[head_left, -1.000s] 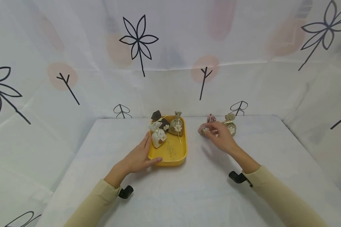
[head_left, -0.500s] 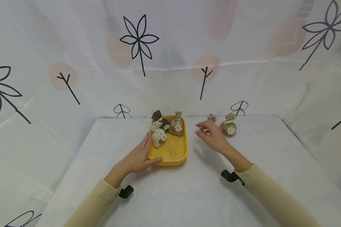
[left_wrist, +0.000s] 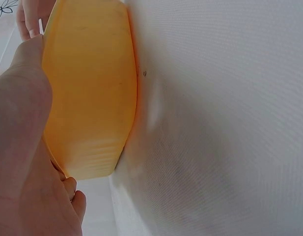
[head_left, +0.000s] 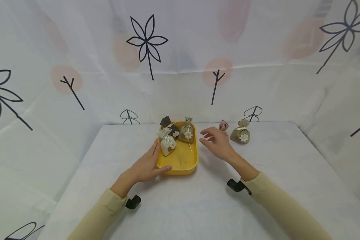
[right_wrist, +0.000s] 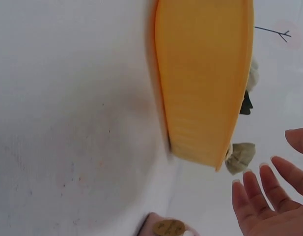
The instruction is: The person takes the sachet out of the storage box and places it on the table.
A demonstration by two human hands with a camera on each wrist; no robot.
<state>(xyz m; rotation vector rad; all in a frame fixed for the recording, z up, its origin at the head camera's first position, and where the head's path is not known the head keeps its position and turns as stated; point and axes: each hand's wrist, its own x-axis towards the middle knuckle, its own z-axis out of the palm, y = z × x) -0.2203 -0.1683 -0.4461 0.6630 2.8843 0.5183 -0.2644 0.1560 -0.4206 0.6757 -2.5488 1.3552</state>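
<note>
A yellow plastic tray (head_left: 180, 172) holds three little tied cloth sachets: a white one (head_left: 167, 146), a dark one (head_left: 165, 122) and a tan one (head_left: 186, 135), trimmed with daisies. My left hand (head_left: 144, 168) holds the tray at its near left corner, thumb over the front rim and fingers along the left side. Just right of the tray, my right hand (head_left: 217, 143) hovers with fingers loosely bent and nothing between them, as the right wrist view shows. Behind it is a pink sachet (head_left: 223, 125), partly hidden. A brown sachet (head_left: 240, 132) sits to its right.
A white cloth covers the table (head_left: 186, 206). Close behind the table hangs a white curtain (head_left: 180, 93) printed with flowers, with more fabric at both sides.
My right hand has come away from the pink sachet and moved left toward the tray, carrying nothing. The pink sachet stays on the table. My left hand and the tray have kept their place.
</note>
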